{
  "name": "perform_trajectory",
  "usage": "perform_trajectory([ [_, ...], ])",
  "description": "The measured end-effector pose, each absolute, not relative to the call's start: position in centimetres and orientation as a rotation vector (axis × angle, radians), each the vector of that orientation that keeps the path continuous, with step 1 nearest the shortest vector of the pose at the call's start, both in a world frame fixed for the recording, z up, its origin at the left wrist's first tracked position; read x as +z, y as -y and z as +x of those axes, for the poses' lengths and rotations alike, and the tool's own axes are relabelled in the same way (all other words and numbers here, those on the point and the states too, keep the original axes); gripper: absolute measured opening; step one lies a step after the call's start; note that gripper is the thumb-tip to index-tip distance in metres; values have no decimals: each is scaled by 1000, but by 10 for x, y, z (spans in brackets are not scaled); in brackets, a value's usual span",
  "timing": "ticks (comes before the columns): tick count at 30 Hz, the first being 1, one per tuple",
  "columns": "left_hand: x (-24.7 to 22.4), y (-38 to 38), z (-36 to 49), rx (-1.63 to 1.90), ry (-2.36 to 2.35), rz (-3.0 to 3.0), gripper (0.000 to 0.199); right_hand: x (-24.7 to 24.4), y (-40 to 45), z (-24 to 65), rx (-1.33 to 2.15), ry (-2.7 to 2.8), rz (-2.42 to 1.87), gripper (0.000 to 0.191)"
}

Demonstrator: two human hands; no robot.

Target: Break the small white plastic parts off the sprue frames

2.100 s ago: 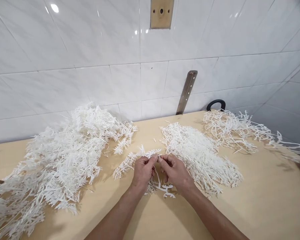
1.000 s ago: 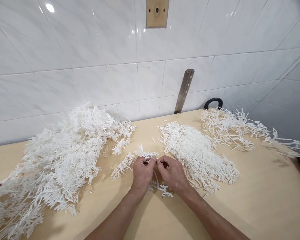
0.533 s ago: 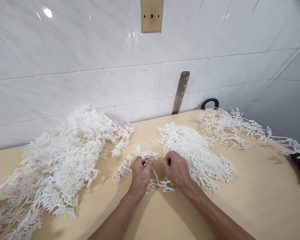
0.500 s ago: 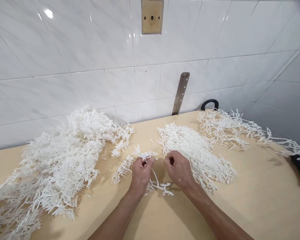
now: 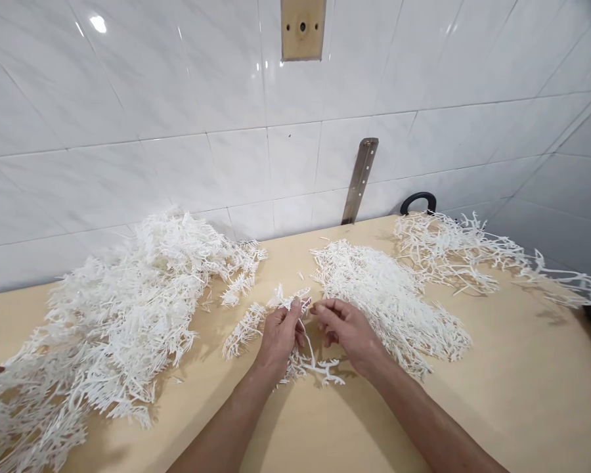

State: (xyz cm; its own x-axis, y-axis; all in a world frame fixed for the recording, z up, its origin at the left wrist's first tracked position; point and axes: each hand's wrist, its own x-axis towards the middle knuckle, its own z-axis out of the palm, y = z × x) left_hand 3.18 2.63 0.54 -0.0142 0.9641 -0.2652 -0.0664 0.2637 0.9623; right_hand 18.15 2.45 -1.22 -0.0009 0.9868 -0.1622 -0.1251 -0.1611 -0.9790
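My left hand (image 5: 282,332) pinches a white branching piece (image 5: 295,300) near the middle of the table, and its stem hangs below my fingers. Just to the right, my right hand (image 5: 345,328) has its thumb and forefinger together close to that piece; what lies between the fingertips is too small to make out. More white branched pieces (image 5: 320,370) lie under and in front of my hands. A small white cluster (image 5: 245,330) rests left of my left hand.
On the wooden table (image 5: 517,394), a large white heap (image 5: 128,309) spreads left. A denser pile (image 5: 384,295) is right of my hands, with stripped-looking stems (image 5: 453,253) beyond. A metal strip (image 5: 360,180) and black handle (image 5: 417,198) stand near the tiled wall.
My right hand has moved slightly left, closer to my left hand and the white piece, and its fingers have spread a little. The view has shifted slightly.
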Motion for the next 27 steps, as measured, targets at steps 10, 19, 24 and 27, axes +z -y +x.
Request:
perform_trajectory([
  [10, 5, -23, 34, 965, -1190, 1010, 55, -13, -24, 171, 1464, 979, -1155, 40],
  [19, 6, -25, 34, 1037, -1276, 1020, 54, -11, -24, 172, 1430, 1024, -1158, 41],
  [24, 4, -26, 34, 1094, -1231, 945, 57, -12, -24, 178, 1307, 1192, -1285, 41],
  [27, 6, -26, 33, 1065, -1180, 915, 54, -13, -24, 183, 1269, 1291, -1339, 42],
])
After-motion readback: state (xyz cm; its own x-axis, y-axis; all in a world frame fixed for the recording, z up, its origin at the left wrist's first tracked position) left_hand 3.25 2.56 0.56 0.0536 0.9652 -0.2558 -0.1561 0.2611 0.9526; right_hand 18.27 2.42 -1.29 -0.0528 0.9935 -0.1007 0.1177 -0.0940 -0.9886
